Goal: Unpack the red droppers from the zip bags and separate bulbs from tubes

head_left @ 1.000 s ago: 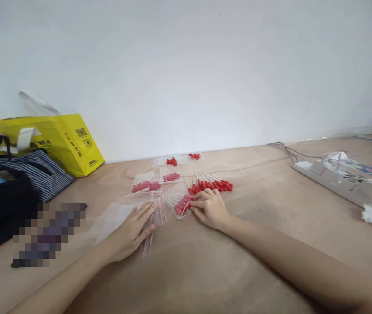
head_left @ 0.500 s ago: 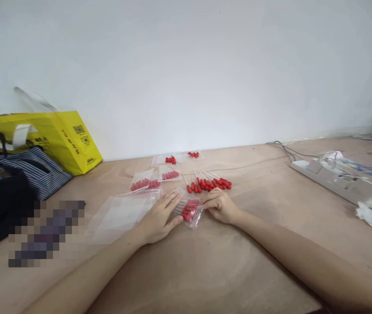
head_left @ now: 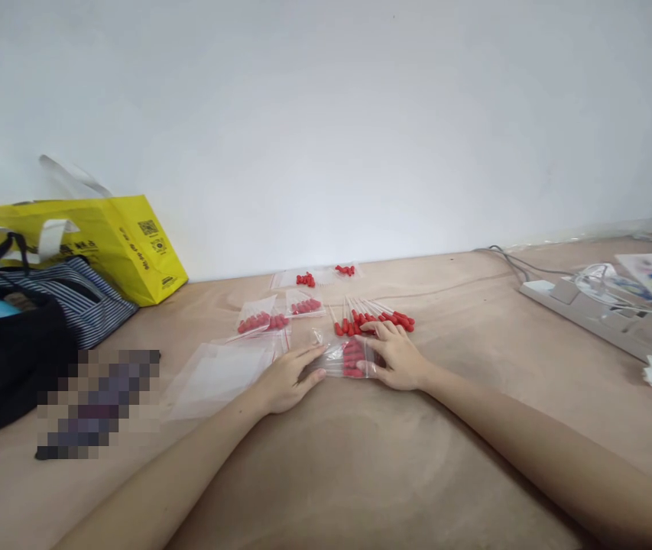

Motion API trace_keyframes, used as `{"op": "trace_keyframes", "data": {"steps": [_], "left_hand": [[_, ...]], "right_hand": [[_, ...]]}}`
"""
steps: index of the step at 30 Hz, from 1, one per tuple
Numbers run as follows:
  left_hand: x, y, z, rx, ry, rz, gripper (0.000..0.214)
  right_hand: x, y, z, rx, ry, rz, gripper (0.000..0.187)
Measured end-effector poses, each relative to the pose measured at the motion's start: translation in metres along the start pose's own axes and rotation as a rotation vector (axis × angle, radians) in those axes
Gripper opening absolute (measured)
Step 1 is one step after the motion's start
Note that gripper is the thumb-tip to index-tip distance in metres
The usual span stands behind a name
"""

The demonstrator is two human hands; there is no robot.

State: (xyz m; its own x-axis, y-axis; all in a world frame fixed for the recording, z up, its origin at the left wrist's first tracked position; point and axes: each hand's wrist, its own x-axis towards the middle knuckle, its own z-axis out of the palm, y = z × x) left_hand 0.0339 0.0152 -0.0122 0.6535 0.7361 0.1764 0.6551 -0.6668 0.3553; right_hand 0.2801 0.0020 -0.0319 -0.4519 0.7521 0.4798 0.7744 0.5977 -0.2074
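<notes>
Between my hands, a clear zip bag (head_left: 334, 357) holding several red-tipped white sticks lies on the table, its red tips toward the right. At its left end, my left hand (head_left: 288, 380) pinches it between thumb and fingers. My right hand (head_left: 399, 356) has the right edge between thumb and index finger, the other fingers reaching above the bag. Just beyond that hand is a row of loose red-tipped sticks (head_left: 348, 327), partly covered by its fingers. A stack of flat clear bags (head_left: 216, 374) lies left of my left hand.
Filled bags (head_left: 254, 321) lie behind my left hand, and more filled bags (head_left: 306, 279) rest near the wall. A yellow bag (head_left: 157, 252), a striped pouch (head_left: 96, 298) and a pixelated dark item (head_left: 99, 405) are at left. A power strip (head_left: 583, 317) with cables stands at right.
The bag has turned from slanted to nearly level, its red tips now pointing right. My right hand has opened out more over its right end; my left hand has slid toward its left end.
</notes>
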Motion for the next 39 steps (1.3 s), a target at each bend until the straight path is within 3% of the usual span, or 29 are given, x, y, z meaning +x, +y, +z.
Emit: {"op": "trace_keyframes", "data": {"steps": [5,10,17,21,28,33,39], "left_hand": [[-0.002,0.003,-0.003,-0.051,0.086,0.06,0.028],[-0.001,-0.001,-0.002,-0.068,0.056,0.14,0.03],[-0.001,-0.007,0.001,-0.031,0.053,0.132,0.034],[-0.002,-0.007,0.002,-0.019,0.064,0.112,0.034],[-0.001,-0.009,0.003,-0.042,0.074,0.123,0.033],[-0.001,-0.009,0.004,-0.029,0.077,0.101,0.034],[-0.004,-0.008,0.003,0.051,0.072,0.08,0.035]], "right_hand": [[0.003,-0.002,-0.002,0.141,-0.036,0.052,0.039],[0.003,-0.001,-0.002,0.22,-0.068,0.1,0.035],[0.005,-0.006,-0.006,0.192,-0.225,0.11,0.046],[0.007,-0.007,-0.006,0.293,-0.167,0.197,0.035],[0.007,-0.006,-0.006,0.33,-0.128,0.183,0.023],[0.003,0.01,-0.015,0.32,-0.083,0.176,0.016],[0.0,0.024,-0.025,0.37,-0.211,0.102,0.014]]}}
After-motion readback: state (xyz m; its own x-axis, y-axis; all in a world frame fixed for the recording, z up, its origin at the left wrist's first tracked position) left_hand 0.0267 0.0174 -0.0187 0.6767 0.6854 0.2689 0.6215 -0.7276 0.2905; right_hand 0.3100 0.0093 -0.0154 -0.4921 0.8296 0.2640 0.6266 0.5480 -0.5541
